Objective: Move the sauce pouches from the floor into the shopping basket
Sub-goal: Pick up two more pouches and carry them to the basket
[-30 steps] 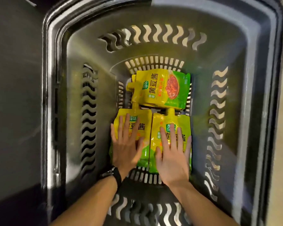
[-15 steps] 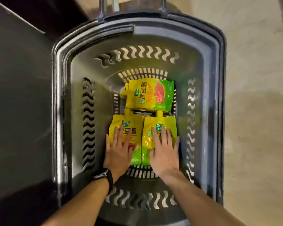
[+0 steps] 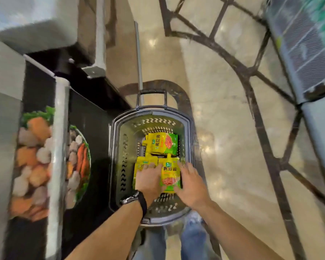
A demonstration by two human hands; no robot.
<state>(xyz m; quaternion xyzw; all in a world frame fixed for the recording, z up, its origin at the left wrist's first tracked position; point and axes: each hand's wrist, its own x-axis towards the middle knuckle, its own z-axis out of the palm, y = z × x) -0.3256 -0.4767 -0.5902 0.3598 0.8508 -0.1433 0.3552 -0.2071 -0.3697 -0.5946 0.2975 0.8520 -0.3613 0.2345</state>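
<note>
Three sauce pouches (image 3: pixel 162 143) lie in the shopping basket (image 3: pixel 152 110): one crosswise at 12 o'clock, two side by side at 6 o'clock, long axes running 12 to 6. The left hand (image 3: pixel 148 178) rests flat on the left pouch (image 3: pixel 140 165). The right hand (image 3: pixel 191 186), fingers spread, holds nothing at the 3 o'clock edge of the right pouch (image 3: pixel 170 173). None shows on the floor (image 3: pixel 223 147).

The person wears a black-strapped, silver-cased wristwatch (image 3: pixel 137 200) and blue jeans (image 3: pixel 191 239).

Glossy plastic pouches (image 3: pixel 162 143), matt plastic basket (image 3: pixel 114 166), polished floor (image 3: pixel 223 147)
</note>
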